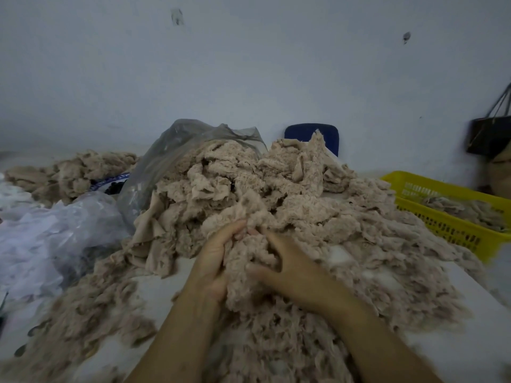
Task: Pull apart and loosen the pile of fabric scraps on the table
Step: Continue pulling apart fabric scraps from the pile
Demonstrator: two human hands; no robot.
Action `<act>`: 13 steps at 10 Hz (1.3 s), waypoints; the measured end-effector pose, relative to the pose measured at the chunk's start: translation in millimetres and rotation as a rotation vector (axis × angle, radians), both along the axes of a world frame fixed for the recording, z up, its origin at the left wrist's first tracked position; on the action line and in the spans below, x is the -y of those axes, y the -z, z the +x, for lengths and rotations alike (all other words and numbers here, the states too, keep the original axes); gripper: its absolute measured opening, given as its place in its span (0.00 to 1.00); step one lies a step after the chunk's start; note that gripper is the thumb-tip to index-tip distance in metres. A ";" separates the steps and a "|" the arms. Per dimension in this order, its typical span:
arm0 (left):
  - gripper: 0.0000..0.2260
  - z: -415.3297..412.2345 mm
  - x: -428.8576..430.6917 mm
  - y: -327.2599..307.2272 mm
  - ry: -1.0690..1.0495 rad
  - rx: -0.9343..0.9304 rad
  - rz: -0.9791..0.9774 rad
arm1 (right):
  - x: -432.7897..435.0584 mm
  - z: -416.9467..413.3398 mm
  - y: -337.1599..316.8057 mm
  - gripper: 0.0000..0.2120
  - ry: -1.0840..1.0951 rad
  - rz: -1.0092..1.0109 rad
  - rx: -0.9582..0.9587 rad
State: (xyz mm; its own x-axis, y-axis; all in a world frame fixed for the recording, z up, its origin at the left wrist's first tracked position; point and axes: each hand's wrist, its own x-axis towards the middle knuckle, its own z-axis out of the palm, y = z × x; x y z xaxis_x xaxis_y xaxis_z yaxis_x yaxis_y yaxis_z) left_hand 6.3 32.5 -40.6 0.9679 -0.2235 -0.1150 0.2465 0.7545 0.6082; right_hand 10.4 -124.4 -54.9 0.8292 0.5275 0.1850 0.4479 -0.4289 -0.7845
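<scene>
A big pile of beige, fluffy fabric scraps (pixel 276 189) covers the middle of the white table (pixel 456 341) and spills toward me. My left hand (pixel 213 261) and my right hand (pixel 287 266) both sit at the near side of the pile, close together. Between them is one clump of scraps (pixel 249 261). The left hand cups it from the left with fingers curled into it. The right hand grips it from the right, fingers spread and pressed into the fibres. Looser, shredded scraps (pixel 276 341) lie under and around my forearms.
A grey plastic bag (pixel 171 150) stands half open behind the pile, scraps spilling from it. White and clear plastic (pixel 49 233) lies at the left, with another scrap heap (pixel 69 172) behind. A yellow basket (pixel 448 214) with some scraps is at the right. A blue chair back (pixel 304 132) shows by the wall.
</scene>
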 end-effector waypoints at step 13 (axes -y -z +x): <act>0.26 17.0 -17.9 3.4 -0.244 -0.071 0.074 | 43.1 34.5 -7.0 0.07 0.632 0.582 -0.323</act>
State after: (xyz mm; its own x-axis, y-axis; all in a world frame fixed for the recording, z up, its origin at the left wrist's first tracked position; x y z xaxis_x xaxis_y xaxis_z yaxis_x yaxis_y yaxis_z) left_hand 23.3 50.4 -44.0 0.9810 0.0274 -0.1921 0.1067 0.7509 0.6517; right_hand 44.9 -167.5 -47.9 0.9893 -0.1456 -0.0117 -0.0143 -0.0168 -0.9998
